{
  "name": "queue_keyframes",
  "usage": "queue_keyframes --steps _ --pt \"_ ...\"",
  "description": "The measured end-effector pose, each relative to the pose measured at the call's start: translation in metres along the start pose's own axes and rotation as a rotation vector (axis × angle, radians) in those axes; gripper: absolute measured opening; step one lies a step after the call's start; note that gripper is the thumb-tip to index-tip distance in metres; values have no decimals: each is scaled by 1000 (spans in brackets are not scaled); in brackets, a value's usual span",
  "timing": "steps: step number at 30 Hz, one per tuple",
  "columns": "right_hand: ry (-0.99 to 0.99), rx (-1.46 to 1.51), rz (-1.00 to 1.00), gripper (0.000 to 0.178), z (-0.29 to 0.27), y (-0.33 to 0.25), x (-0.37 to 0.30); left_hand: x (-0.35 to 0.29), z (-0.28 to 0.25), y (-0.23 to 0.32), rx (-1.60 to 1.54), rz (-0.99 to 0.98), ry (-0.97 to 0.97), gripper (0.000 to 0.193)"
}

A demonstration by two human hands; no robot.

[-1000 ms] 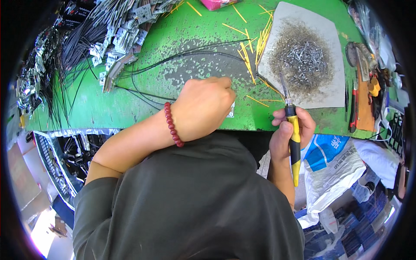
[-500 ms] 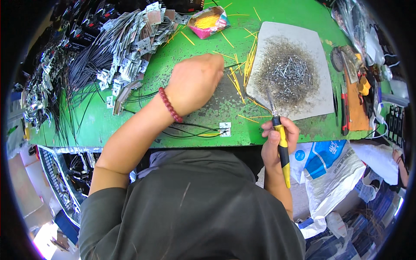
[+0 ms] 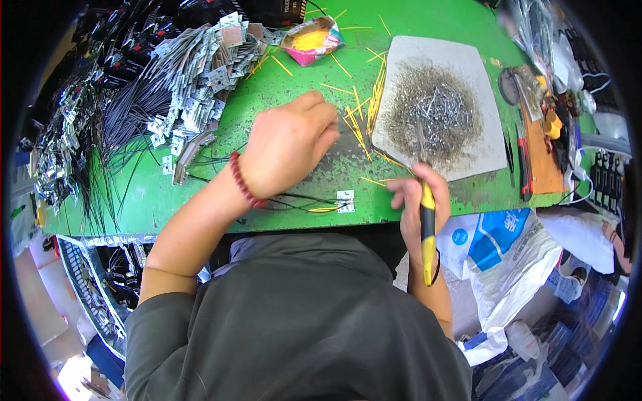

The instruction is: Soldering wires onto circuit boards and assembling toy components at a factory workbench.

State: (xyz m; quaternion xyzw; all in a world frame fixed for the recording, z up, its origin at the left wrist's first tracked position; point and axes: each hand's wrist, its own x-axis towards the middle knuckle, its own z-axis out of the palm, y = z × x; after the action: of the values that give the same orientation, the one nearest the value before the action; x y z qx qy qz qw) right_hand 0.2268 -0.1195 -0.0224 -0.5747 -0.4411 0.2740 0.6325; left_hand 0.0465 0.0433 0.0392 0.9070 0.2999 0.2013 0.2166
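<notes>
Worktop (image 3: 294, 83), green and worn, is stretching beneath both hands. Left of the left hand and beyond it, a heap of wired circuit boards (image 3: 200, 73) is sprawling. A pale sheet (image 3: 438, 48) is lying just beyond the right hand, bearing a tangle of metal bits (image 3: 445, 113). The left hand (image 3: 287, 144) is curling palm-down; its fingertips are hiding, so whether it is holding anything cannot be told. The right hand (image 3: 412, 217) is gripping a yellow-and-black soldering iron (image 3: 427, 220), which is pointing away over the sheet. Beyond the left hand, a pink-sided box (image 3: 305, 57) is holding thin yellow strips (image 3: 311, 40). Between the hands, nearer the body, a small white board (image 3: 345, 196) is lying.
</notes>
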Motion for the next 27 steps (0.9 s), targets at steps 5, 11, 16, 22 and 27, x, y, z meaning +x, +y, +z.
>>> queue_keyframes --steps 5,11,16,22,27 --pt "-3 125 -92 35 42 -10 36 -23 -5 14 -106 34 -15 15" --pt "-96 6 -36 36 42 -17 48 -32 -11 19 -169 64 33 16" --pt "-209 -5 -43 30 49 -29 52 -31 0 22 -64 199 106 16" --pt "-140 30 -64 39 25 -32 28 -40 1 16 -176 46 -109 11" --pt "-149 -215 -286 38 36 -30 12 -40 0 22 -190 20 -105 10"
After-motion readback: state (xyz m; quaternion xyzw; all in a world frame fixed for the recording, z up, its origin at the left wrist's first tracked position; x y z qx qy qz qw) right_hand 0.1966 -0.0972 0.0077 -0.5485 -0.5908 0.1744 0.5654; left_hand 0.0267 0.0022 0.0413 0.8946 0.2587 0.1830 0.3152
